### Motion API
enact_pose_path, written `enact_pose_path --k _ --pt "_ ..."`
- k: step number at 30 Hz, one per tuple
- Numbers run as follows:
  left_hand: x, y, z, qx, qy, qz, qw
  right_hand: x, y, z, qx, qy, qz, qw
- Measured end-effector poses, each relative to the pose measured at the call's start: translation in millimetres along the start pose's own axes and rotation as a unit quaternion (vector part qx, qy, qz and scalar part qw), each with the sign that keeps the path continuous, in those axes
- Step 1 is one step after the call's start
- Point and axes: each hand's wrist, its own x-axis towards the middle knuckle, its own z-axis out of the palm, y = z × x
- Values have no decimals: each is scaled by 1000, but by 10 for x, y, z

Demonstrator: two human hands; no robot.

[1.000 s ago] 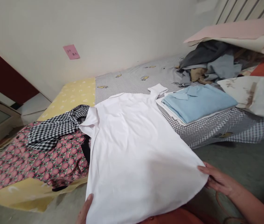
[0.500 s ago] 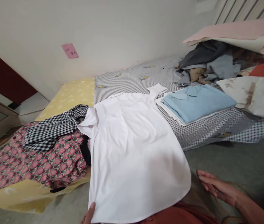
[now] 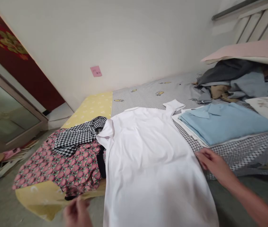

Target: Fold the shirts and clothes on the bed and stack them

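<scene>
A white short-sleeved shirt [image 3: 145, 157] lies spread over the bed's edge, collar toward the wall and hem toward me. My right hand [image 3: 212, 162] is at the shirt's right side edge, thumb and fingers closed on the fabric, where a crease runs inward. My left hand [image 3: 77, 212] hangs in the air left of the shirt, apart from it; motion blur hides how its fingers stand. Just right of the shirt sits a folded light blue collared shirt [image 3: 226, 121], on top of folded white clothing [image 3: 183, 126].
Left of the shirt lie a black-and-white checked garment [image 3: 74, 137] and a pink floral garment [image 3: 77, 170] on a yellow sheet [image 3: 37, 200]. A heap of dark and grey clothes [image 3: 228, 72] is at the far right. A pink note [image 3: 96, 71] is on the wall.
My right hand has moved up from beside the hem to the shirt's right side edge and closed there. My left hand has left the lower left hem corner. The view has shifted.
</scene>
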Motion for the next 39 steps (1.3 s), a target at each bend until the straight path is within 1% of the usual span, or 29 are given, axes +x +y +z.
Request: enact_pose_path --k 1,2,4,5,6,7,9,10,12,14,15,17,22,28,34,39 --pt "-6 219 239 -35 -33 62 997 191 -165 175 -22 5 -51 998" --pt "-25 439 496 -49 -86 138 985 372 -312 356 -51 10 -102 993" --pt "-75 813 1001 -39 -133 301 944 692 -525 703 -118 17 -192 974" --pt "-90 942 1225 -8 -161 360 919 824 -582 852 -162 10 -221 962" --pt "-93 1021 1419 34 -190 402 895 933 -602 978 -213 1 -237 948" --pt "-82 1050 1580 87 -217 429 873 1019 -587 1077 -266 -13 -240 933" --pt "-34 984 1803 194 -257 447 835 1124 -466 1200 -364 -40 -221 904" --pt "-8 913 1873 237 -260 447 823 1149 -379 1230 -401 -52 -205 891" --pt "23 764 1955 290 -235 444 815 1166 -203 1255 -450 -64 -178 873" --pt "18 669 1993 312 -193 437 821 1167 -85 1262 -472 -62 -167 863" --pt "4 651 2005 319 -178 432 825 1168 -56 1266 -477 -57 -166 861" --pt "-27 659 2022 331 -166 422 827 1171 -47 1280 -479 -47 -167 860" --pt "-58 707 2046 341 -165 415 827 1169 -83 1306 -481 -32 -172 859" --pt "-54 657 2076 346 -151 412 829 1174 -46 1312 -474 -27 -172 863" --pt "-58 644 2086 345 -156 407 831 1178 -64 1317 -478 -28 -163 863" --pt "-46 647 2090 355 -152 416 824 1165 -94 1313 -479 -21 -168 861"
